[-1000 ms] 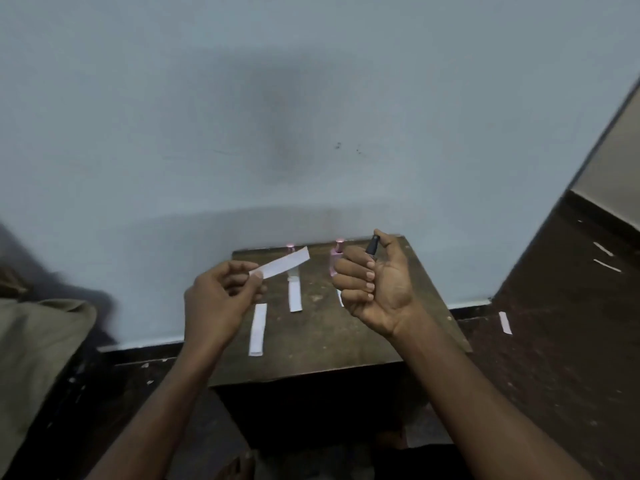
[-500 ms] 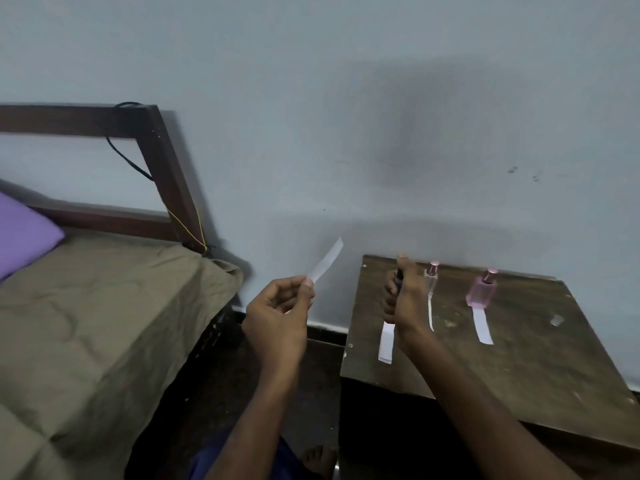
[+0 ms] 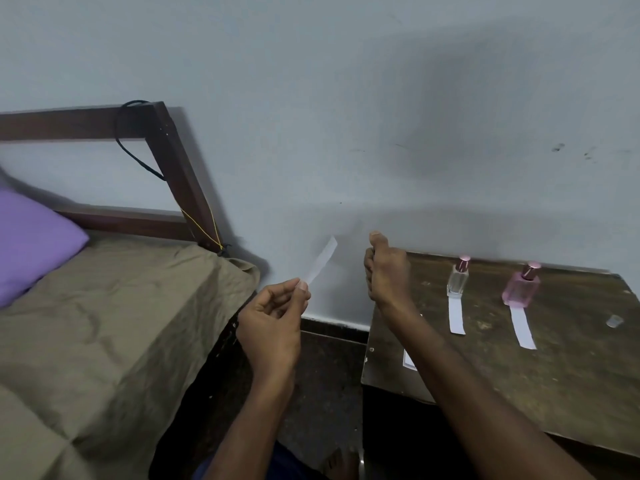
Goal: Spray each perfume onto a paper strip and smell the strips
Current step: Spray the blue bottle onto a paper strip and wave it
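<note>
**Entry: third strip raised for spraying, off the worktop's left edge**

Change since half a second ago: both hands sit higher and closer together, the right fist lifted off the worktop and brought level with the strip's free end; the two standing bottles and their strips have not shifted.

1. Left hand (image 3: 270,327). Thumb and forefinger pinch the lower end of the paper strip (image 3: 322,259); remaining fingers loosely curled. The strip slants up and right from the fingers, its free end held clear of the bed and worktop, probably so that mist lands on paper alone.

2. Right hand (image 3: 386,271). Fingers wrapped into a closed fist, thumb on top, just right of the strip's tip. Whatever it grips is hidden in this view; a small sprayer is likely, the thumb placed as if to press, but this cannot be confirmed.

3. Clear bottle (image 3: 458,277). Upright, pink cap, right of the right fingers. A white strip (image 3: 456,315) lies flat against its base, pointing toward the person, apparently paired to keep scents sorted.

4. Pink bottle (image 3: 521,287). Upright, further right, with its own strip (image 3: 523,327) laid the same way.

5. Fourth strip (image 3: 409,360). Partly hidden under the right forearm, near the worktop's left edge.

6. Worktop (image 3: 571,393). Dark, scuffed wood; a small clear cap-like object (image 3: 614,321) lies to the far right.

7. Bed (image 3: 104,323), purple pillow (image 3: 31,240): left of the left fingers, uninvolved.

Judgement: spraying step in hand; smelling not yet begun.
</note>
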The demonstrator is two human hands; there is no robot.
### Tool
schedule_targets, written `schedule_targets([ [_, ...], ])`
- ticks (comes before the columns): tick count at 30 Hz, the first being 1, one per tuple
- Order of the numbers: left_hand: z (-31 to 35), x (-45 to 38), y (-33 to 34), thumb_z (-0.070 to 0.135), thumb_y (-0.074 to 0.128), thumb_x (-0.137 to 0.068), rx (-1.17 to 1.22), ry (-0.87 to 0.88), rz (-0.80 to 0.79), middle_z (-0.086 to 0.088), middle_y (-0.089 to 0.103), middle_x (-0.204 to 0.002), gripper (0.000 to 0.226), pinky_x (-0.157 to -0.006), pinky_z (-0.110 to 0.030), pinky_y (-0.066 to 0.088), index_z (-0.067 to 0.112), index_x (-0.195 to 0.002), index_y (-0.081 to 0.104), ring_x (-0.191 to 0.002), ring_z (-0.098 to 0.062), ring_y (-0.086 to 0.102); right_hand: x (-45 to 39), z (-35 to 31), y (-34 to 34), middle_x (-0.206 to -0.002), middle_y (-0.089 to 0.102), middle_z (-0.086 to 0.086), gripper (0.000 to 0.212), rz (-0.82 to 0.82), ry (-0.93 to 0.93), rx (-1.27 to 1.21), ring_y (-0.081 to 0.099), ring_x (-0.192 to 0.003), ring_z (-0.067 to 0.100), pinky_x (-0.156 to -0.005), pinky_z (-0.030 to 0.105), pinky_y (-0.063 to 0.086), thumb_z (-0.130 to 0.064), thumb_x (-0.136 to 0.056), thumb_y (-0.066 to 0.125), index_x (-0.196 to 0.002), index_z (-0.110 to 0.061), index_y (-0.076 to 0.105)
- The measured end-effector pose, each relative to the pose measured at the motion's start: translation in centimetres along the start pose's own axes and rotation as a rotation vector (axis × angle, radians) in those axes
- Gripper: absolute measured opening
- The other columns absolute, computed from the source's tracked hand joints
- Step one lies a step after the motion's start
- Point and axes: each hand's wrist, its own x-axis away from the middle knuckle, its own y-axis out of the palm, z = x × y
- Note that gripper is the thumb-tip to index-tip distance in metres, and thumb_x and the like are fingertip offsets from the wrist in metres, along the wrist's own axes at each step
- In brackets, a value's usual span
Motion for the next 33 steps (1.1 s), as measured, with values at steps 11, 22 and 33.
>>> schedule_targets([
  [11, -0.04, 0.63, 0.27, 0.018, 0.084, -0.089, -0.031, 0.045, -0.032, -0.007, 0.081, -0.087, 0.012, -0.085, -0.034, 0.064, 0.012, -0.099, 0.08, -0.088, -0.019, 0.081, 0.16, -0.34, -0.21, -0.05, 0.028, -0.003, 0.057, 0.037, -0.011, 0.0, 0.02, -0.045, 0.014, -0.052, 0.031, 0.019, -0.074, -0.079, 0.039, -0.048, -0.027, 0.03],
  [22, 0.19, 0.89, 0.37, 0.018, 0.084, -0.089, -0.025, 0.053, -0.021, -0.006, 0.081, -0.087, 0.01, -0.086, -0.034, 0.064, 0.014, -0.097, 0.08, -0.088, -0.019, 0.08, 0.18, -0.33, -0.38, -0.049, 0.028, -0.003, 0.054, 0.068, -0.02, -0.041, 0.022, -0.043, 0.014, -0.052, 0.029, 0.02, -0.063, -0.08, 0.041, -0.044, -0.025, 0.031],
  [33, 0.23, 0.79, 0.59, 0.017, 0.084, -0.089, -0.016, 0.045, -0.013, -0.005, 0.081, -0.087, 0.011, -0.087, -0.037, 0.064, 0.013, -0.099, 0.08, -0.089, -0.019, 0.08, 0.84, -0.29, -0.35, -0.056, 0.022, 0.004, 0.056, -0.027, 0.016, -0.132, 0.016, -0.045, 0.013, -0.047, 0.023, 0.015, -0.061, -0.091, 0.045, -0.056, -0.02, 0.03],
])
